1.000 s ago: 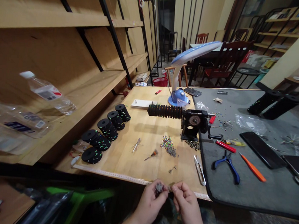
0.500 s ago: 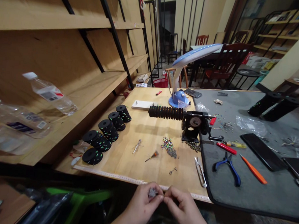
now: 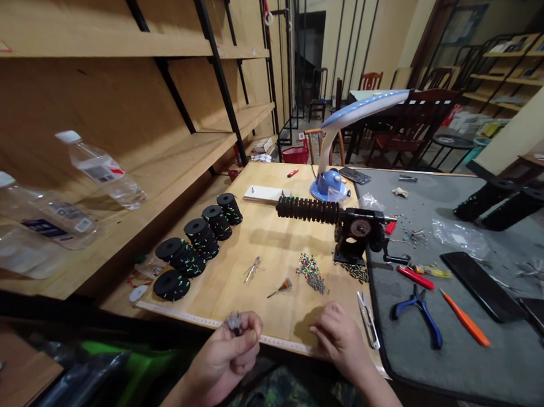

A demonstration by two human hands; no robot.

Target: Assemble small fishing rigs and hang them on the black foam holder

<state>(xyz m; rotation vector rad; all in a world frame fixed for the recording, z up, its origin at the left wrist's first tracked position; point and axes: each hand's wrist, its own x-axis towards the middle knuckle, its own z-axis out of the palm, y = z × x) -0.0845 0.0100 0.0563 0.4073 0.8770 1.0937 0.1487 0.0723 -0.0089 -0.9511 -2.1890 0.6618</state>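
Left hand [image 3: 228, 354] pinches a small grey tuft [image 3: 234, 321] at the counter [image 3: 270, 240] edge; right hand [image 3: 337, 336] rests curled on the wood, near the thread snips [image 3: 367, 310].

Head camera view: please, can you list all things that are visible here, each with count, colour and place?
wooden board: one, light wood, middle of the bench
grey mat: one, right of the board
black spools: five, black with green flecks, in a row on the board's left
winder: one, black, at the board's right edge
desk lamp: one, blue and white, behind the winder
bead pile: one, mixed colours, mid board
snips: one, silver, board's right front
pliers: one, blue handles, on the mat
bottles: at least two, clear, on the left shelf
left hand: closed on a small grey tuft, front edge
right hand: on the board, near the snips; grip cannot be told
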